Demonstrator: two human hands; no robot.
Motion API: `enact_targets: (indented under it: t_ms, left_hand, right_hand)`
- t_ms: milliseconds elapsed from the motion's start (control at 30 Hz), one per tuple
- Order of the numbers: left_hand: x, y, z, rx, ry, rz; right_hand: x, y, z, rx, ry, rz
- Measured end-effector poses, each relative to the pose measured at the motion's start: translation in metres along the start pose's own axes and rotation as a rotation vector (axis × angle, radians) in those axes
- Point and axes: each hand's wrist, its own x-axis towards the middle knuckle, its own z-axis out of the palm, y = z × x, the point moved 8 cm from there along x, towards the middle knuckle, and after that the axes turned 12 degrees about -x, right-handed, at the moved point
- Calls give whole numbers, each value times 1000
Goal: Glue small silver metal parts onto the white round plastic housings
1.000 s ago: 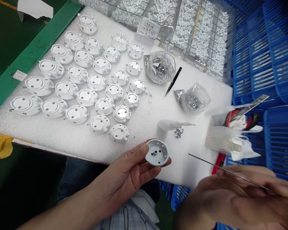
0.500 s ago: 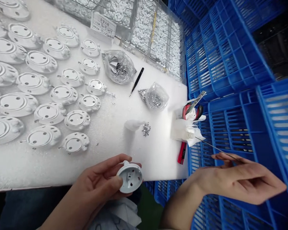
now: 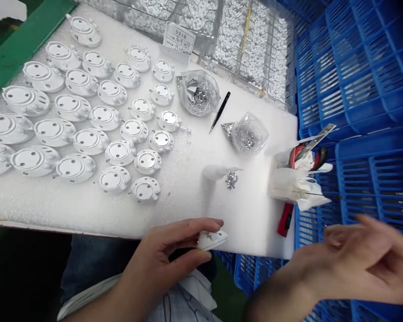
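Observation:
Between the thumb and fingers of my left hand point(image 3: 177, 250) is a small white plastic shell point(image 3: 212, 240), tipped so its outer side with a small star-like mark shows. My right hand point(image 3: 372, 259) is off the table's right edge over blue crates, blurred, its fingers partly hidden; whether it holds anything I cannot make out. Nearest to it, a thin dark rod point(image 3: 319, 194) sticks out of a white container point(image 3: 282, 183) stuffed with white plastic. A pointed white bottle point(image 3: 215, 172) stands by a little heap of shiny metal bits point(image 3: 231, 180).
Rows of white shells point(image 3: 75, 167) cover the left of the white foam tabletop point(image 3: 121, 219). Behind are black tweezers point(image 3: 220, 112), two clear bags of metal bits point(image 3: 199, 94), a label card point(image 3: 178, 39) and a divided tray point(image 3: 251, 53). A red cutter point(image 3: 285, 219) and blue crates point(image 3: 336, 67) are right.
My right hand has moved down and right, away from the rod, which now lies apart from it at the container. My left hand has turned the shell from its hollow side to its outer side.

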Motion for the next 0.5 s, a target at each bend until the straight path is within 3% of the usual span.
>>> enact_targets:
  t_ms: [133, 233, 400, 500]
  left_hand:
    - [1, 14, -8, 118, 58, 101]
    - [2, 17, -18, 172, 139, 117]
    - [10, 13, -20, 17, 63, 146]
    - [13, 7, -24, -64, 54, 145]
  right_hand:
    - [-26, -33, 10, 34, -40, -136]
    - [-24, -43, 11, 86, 0, -223]
    - [21, -55, -8, 90, 201, -116]
    - [61, -82, -9, 28, 146, -133]
